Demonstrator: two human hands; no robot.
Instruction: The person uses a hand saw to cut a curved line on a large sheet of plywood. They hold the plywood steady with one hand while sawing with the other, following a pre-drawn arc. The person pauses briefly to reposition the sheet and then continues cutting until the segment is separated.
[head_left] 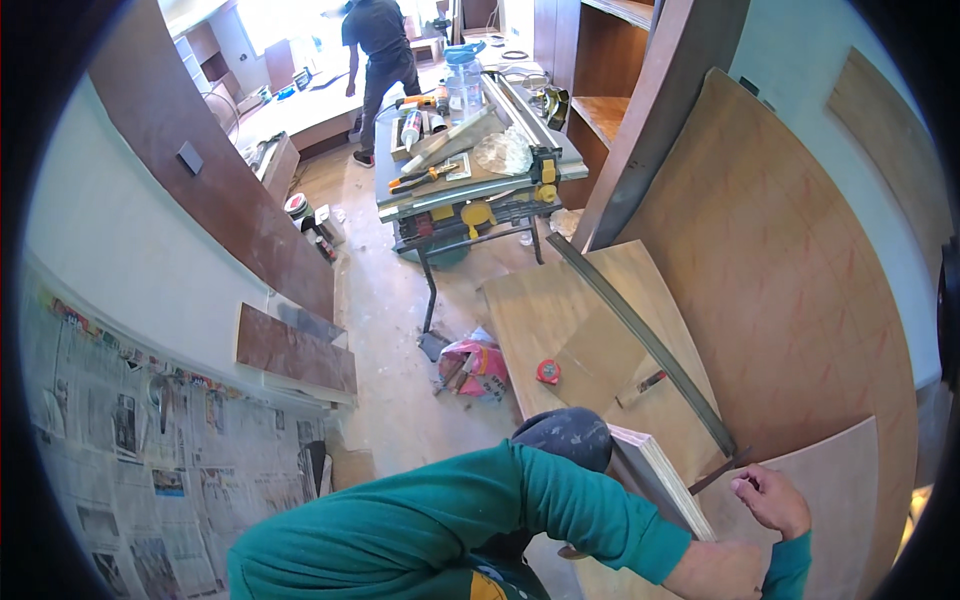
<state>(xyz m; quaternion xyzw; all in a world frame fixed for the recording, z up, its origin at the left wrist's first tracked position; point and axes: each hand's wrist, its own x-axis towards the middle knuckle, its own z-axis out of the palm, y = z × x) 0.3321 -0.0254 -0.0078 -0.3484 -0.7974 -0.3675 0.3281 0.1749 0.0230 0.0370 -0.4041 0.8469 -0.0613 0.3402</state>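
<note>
My right hand (771, 502) is at the lower right, fingers curled in and thumb pressed toward them; anything held there is too small to make out. Just left of it, a thin dark brown strip (716, 474) lies near the lower end of a long grey-green straight bar (640, 335). My left forearm (712, 574), in a green sleeve, reaches across to the right, and my right sleeve hides its hand. Beneath that forearm, a thick board with a layered edge (655, 480) stands tilted beside a dusty dark-blue rounded shape (567, 436), perhaps my knee.
A plywood sheet (530, 300) carries a red tape measure (548, 371) and a small red-and-black tool (651, 381). A large curved panel (790, 270) leans right. Ahead are a pink bag (478, 366), a tool-laden workbench (470, 190) and another person (380, 45). Newspaper (170, 480) covers the left.
</note>
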